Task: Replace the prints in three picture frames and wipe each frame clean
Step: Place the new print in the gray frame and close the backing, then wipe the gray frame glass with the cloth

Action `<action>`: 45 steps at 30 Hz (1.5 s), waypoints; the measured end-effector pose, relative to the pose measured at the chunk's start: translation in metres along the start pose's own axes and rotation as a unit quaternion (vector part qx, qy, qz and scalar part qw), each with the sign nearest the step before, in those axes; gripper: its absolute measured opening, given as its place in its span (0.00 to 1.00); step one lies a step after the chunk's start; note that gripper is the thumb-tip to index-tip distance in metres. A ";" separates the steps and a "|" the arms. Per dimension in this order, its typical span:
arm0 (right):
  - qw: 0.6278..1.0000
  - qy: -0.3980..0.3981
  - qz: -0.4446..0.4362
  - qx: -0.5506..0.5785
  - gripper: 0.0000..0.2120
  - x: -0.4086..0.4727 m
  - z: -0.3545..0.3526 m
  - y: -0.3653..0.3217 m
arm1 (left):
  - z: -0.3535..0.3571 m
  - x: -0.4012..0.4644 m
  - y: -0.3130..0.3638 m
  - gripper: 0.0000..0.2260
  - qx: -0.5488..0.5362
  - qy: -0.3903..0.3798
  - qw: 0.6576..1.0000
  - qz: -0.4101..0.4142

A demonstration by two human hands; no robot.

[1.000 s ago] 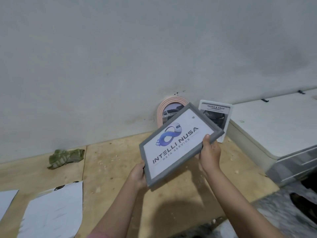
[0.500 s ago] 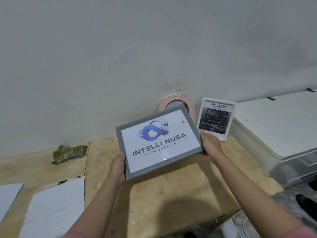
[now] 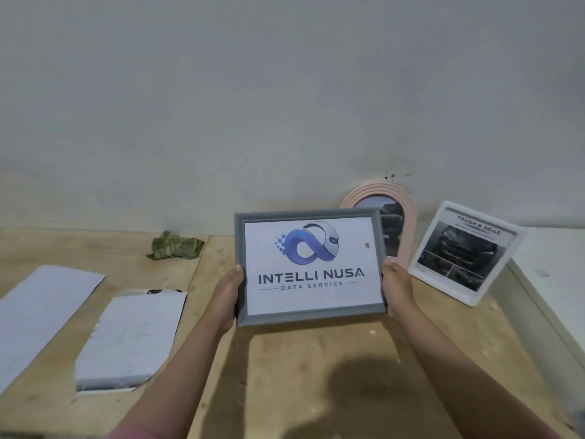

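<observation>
Both hands hold the grey frame (image 3: pixel 308 267) level above the wooden tabletop (image 3: pixel 316 375), print facing out: the left hand (image 3: pixel 228 293) grips its left edge, the right hand (image 3: pixel 397 288) its right edge, fingers hidden behind it. Behind stand a pink arched frame (image 3: pixel 408 223), partly covered, and a white frame (image 3: pixel 463 253). A green cloth (image 3: pixel 175 245) lies near the wall, apparently crumpled.

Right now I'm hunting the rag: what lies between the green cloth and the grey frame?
Only bare wooden tabletop lies between the green cloth and grey frame, in the head view.
</observation>
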State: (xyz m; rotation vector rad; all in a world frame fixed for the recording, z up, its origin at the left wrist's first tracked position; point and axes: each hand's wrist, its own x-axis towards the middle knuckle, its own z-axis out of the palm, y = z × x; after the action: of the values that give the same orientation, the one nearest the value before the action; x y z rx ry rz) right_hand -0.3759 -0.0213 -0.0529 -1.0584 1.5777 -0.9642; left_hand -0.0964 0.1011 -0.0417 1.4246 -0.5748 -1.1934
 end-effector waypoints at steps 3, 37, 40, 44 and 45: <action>0.999 -0.051 0.010 0.003 0.16 0.008 0.017 -0.003 | -0.007 -0.003 -0.004 0.19 -0.023 0.059 0.998 -0.005; 0.840 -0.229 -0.287 -0.400 0.14 -0.064 0.467 -0.018 | -0.400 -0.027 0.051 0.15 -0.150 0.422 0.891 -0.074; 0.776 -0.244 -0.324 -0.483 0.20 -0.052 0.486 -0.024 | -0.407 -0.018 0.050 0.16 -0.144 0.423 0.891 -0.084; 0.671 -0.291 -0.336 -0.593 0.29 -0.035 0.509 -0.024 | -0.410 -0.010 0.049 0.15 -0.144 0.428 0.887 -0.090; 0.648 -0.310 -0.329 -0.613 0.30 -0.031 0.513 -0.022 | -0.411 -0.009 0.048 0.14 -0.142 0.429 0.887 -0.092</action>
State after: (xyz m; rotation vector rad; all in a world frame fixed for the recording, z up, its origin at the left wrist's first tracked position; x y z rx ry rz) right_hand 0.1312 -0.0460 -0.1355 -2.6766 1.0801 0.3400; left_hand 0.2789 0.2751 -0.0548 1.5862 0.3471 -0.6307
